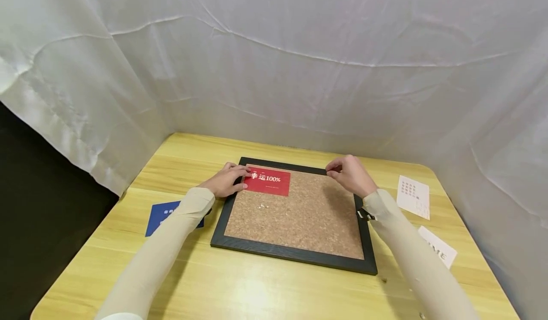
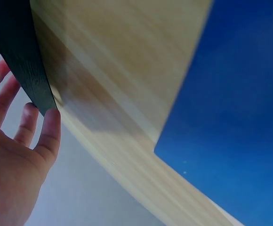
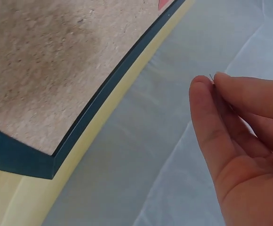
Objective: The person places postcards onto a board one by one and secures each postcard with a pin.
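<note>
A red card (image 1: pixel 271 187) with white lettering lies at the upper left of a cork board (image 1: pixel 295 225) in a black frame (image 1: pixel 295 256). My left hand (image 1: pixel 229 179) reaches over the frame's left side, its fingers extended onto the card's left end. In the left wrist view, fingertips (image 2: pixel 52 125) appear at the black frame's edge. My right hand (image 1: pixel 351 173) is raised above the board's upper right part. Between thumb and finger it pinches a pin (image 3: pixel 212 79); only the thin metal point shows, the head being hidden.
Several small clear pieces (image 1: pixel 262 207) are on the cork. A blue card (image 1: pixel 156 218) lies left of the board, partly under the left sleeve. White cards (image 1: pixel 413 196) lie to the right. Small tacks (image 1: pixel 384 280) dot the table near the right forearm. White cloth (image 1: pixel 274 72) surrounds the table.
</note>
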Motion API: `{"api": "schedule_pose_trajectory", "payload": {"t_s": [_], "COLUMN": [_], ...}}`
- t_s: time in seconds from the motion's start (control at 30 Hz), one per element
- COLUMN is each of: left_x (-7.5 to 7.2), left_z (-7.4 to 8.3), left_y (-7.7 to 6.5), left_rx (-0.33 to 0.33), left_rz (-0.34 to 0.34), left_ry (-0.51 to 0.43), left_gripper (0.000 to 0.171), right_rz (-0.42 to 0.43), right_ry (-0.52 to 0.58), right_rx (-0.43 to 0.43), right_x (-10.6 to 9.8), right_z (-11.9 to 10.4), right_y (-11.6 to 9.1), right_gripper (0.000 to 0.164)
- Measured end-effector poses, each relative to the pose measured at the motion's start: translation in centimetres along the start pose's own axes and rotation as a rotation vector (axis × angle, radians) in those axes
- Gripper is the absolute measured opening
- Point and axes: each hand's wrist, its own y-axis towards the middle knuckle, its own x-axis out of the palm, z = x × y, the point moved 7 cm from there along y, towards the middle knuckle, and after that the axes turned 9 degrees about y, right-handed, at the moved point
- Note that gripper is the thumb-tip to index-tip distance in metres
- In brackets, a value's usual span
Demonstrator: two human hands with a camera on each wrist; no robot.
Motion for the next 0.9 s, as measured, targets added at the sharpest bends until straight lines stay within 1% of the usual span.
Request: {"api": "schedule_pose_trajectory", "payload": {"t_s": [0.1,0.23,0.47,0.7,0.9], "left_x": [0.1,0.2,0.1,-0.1,0.0], "left_z": [0.1,-0.1,-0.1,0.1,-0.1], "left_y": [0.1,0.1,0.0,0.0,-0.1], "left_rx": [0.003,-0.008,-0.012,-0.008,-0.010], "left_rz": [0.001,0.005,0.003,-0.003,-0.007], "left_ry": [-0.003,-0.004,-0.002,-0.001,-0.004], "left_gripper": [0.047,0.047,0.047,0.048,0.048], "right_rz": [-0.003,-0.005,-0.031,-0.052,-0.091], "right_ry": [0.001,0.016,0.044,0.017,-0.002], "right_rx": [-0.005,-0.015,0.025,0.012,-0.013], "right_x": [0.3,0.6,1.5,2.5,4.0], "right_z": [-0.2,-0.6,-0.7,-0.8,-1.0], "right_y": [0.5,1.1,2.3,3.4,4.5], "right_gripper": [0.012,0.013,0.014,0.016,0.017]}}
